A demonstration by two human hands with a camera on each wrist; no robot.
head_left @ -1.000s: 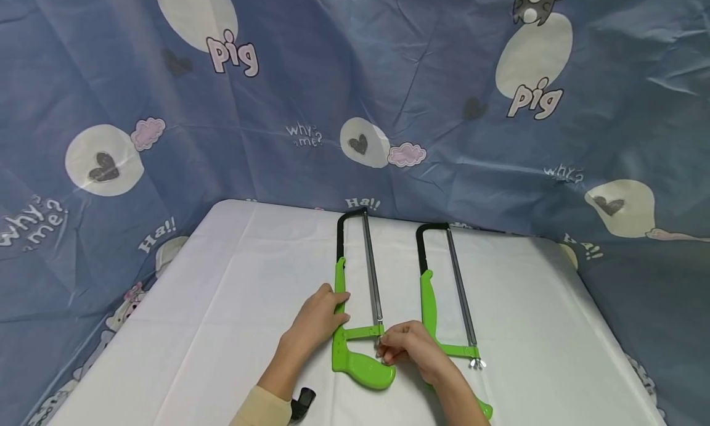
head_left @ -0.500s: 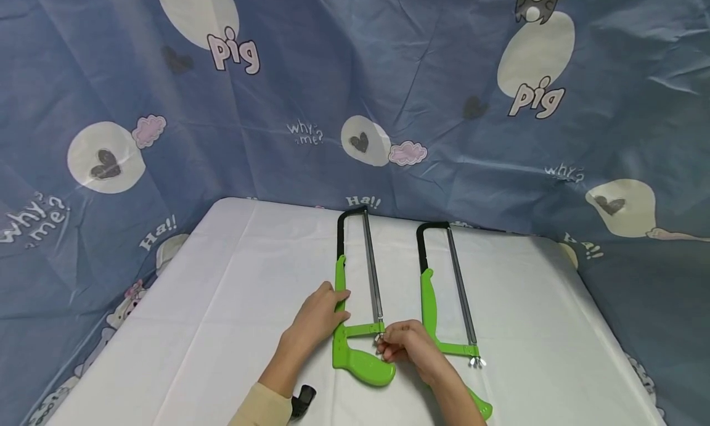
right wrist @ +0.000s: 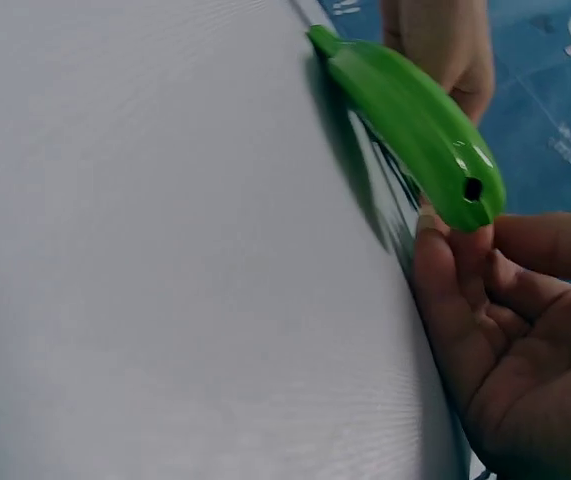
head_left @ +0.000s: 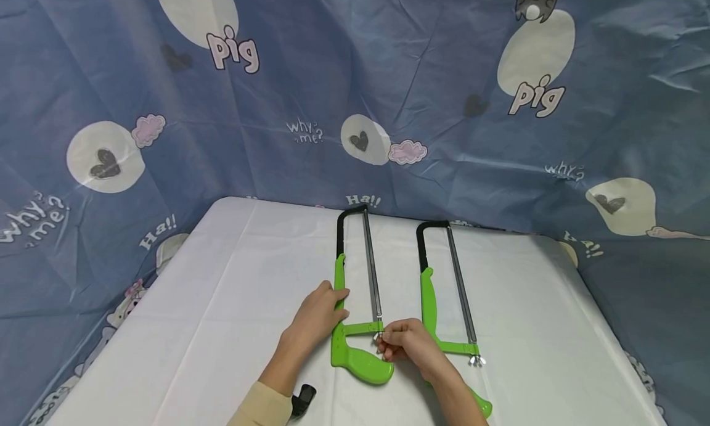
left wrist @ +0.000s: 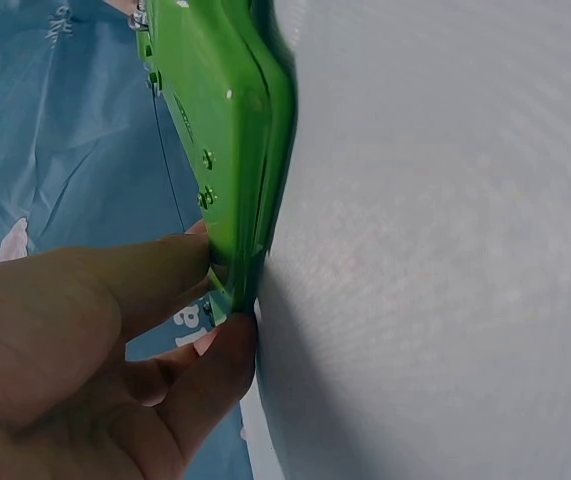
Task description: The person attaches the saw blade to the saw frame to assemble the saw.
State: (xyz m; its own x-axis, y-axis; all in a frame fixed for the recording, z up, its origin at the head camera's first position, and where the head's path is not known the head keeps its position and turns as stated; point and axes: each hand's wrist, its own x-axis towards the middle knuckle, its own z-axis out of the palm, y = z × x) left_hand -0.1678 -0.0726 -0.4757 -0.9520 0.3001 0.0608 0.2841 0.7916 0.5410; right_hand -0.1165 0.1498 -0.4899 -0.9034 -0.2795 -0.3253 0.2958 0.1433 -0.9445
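Observation:
A hacksaw with a green handle and black front frame lies on the white table, its blade on the right side. My left hand pinches its green frame between thumb and fingers; the left wrist view shows this hand at the frame's edge. At the blade's near end, the thumb and fingertips of my right hand pinch a small metal wing nut, partly covered by the fingers. In the right wrist view, the green handle hides the nut from sight above the right hand.
A second green hacksaw lies to the right, partly under my right forearm, with its own wing nut. A small black object sits by the left sleeve. Printed blue cloth hangs behind the white table.
My right fingers have shifted slightly at the wing nut, whose visible wings now stand at a different angle. The left hand and both hacksaws keep their places.

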